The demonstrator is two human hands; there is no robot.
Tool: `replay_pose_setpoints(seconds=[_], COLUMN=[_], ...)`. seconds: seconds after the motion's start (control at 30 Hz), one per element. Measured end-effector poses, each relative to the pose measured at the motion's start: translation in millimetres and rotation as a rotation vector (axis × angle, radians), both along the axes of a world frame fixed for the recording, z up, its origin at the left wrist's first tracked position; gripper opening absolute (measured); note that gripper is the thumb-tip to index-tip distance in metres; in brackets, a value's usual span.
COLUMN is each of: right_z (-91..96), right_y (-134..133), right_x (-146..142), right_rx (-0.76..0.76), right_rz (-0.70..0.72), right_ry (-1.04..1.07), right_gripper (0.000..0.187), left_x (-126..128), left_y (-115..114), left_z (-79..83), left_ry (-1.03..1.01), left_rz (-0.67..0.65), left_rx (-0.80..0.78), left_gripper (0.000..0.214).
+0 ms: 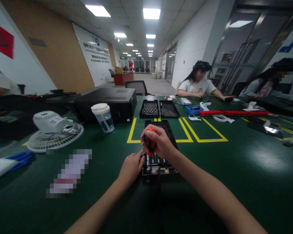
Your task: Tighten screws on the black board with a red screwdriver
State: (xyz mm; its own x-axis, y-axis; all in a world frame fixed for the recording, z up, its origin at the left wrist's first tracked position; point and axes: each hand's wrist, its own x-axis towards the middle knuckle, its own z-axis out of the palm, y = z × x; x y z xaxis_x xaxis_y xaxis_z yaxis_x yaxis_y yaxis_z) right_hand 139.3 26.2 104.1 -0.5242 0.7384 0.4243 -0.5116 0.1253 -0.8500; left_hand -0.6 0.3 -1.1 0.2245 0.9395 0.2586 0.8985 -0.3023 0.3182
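My right hand (158,140) is wrapped round the red and black handle of a screwdriver (150,143). The tool stands upright, its shaft pointing down into the near left part of a black plastic case (172,133) on the green table. Dark rounded shapes and a pale strip show inside the case near its front edge. My left hand (131,168) rests at the case's left side, fingers bent against the edge; whether they pinch anything is hidden. Beyond lie a black tray with round cells (149,108) and a black lid-like tray (169,109).
A lidded clear cup (103,117), a black computer case (107,100) and a white fan part (55,131) stand left. Blue-white gloves (9,165) lie at the far left. Yellow tape (161,141) marks the table (210,182). A blue bin (194,110) and two people are at right.
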Motion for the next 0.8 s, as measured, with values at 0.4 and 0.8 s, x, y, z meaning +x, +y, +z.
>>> replay_pose_setpoints(seconds=[0.4,0.8], right_z=[4.9,6.6], right_y=[-6.6,-10.0], right_x=[-2.2,0.6], right_rx=[0.041,0.072], right_rz=[-0.142,-0.269], right_ry=[-0.046,-0.063], right_gripper=[0.020,0.026], left_x=[0.7,-0.1], left_y=[-1.1,-0.3], left_z=[3.5,0.5], left_ry=[0.005,-0.017], left_rz=[-0.010,0.003], left_rx=[-0.007,-0.023], left_gripper=[0.033,0.037])
